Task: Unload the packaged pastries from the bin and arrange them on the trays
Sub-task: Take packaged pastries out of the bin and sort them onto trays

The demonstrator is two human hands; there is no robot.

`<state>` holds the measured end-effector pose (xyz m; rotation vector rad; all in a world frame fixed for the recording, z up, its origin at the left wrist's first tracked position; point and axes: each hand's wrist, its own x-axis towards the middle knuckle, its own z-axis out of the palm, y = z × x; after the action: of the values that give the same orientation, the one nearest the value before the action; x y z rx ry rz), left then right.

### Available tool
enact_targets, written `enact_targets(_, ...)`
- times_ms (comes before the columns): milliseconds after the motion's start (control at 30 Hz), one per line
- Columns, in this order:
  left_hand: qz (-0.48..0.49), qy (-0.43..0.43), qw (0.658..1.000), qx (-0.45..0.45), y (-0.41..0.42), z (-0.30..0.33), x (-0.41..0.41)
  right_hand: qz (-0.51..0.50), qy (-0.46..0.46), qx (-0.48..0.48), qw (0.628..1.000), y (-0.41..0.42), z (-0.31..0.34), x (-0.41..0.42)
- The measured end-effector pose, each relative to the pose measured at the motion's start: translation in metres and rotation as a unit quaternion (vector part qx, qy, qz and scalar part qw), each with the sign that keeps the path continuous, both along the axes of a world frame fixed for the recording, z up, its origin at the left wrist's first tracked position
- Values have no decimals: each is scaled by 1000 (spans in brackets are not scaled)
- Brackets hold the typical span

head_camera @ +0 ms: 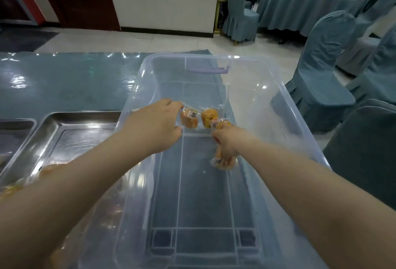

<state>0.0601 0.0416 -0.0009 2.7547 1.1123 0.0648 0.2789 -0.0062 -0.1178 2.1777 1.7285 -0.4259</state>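
Hands first: my left hand (pixel 155 126) reaches over the bin's left wall and pinches the clear wrapper of a packaged pastry (pixel 189 118) between thumb and fingertips, while my right hand (pixel 225 142) is closed around two more wrapped pastries, one poking out above the knuckles (pixel 222 124) and one hanging below the palm (pixel 224 162). Between the two hands, a fourth pastry (pixel 209 117) lies loose on the floor of the bin, just beside the one my left hand grips and close to the tip of my right. All of this sits near the middle of the clear plastic bin (pixel 289 122), whose ribbed bottom is otherwise bare; its pale purple handle (pixel 207 69) shows on the far wall. The tall see-through walls stand between my forearms and the contents, so both arms come in over the rim. To the left, touching the bin's side, is a steel tray (pixel 70 127) on the glossy teal surface (pixel 64 84), with a few orange pastries (pixel 50 170) at its near end, partly hidden under my left forearm. A second tray's edge (pixel 17 125) shows farther left. On the right, off the surface, stand chairs in grey-blue covers (pixel 321 71), and beyond them a draped table (pixel 295 4).
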Motion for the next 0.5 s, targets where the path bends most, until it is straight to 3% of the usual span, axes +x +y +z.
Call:
enact_targets(67, -26, 1, 1000, 12, 11, -5, 22, -22, -5, 14, 1000, 5, -7, 6)
enact_targets(267, -83, 88, 988, 92, 59, -55, 97, -93, 83, -94, 988, 15, -32, 10)
enact_targets(500, -71, 117, 985, 106, 89, -132, 114, -110, 115, -28, 987, 6, -36, 9)
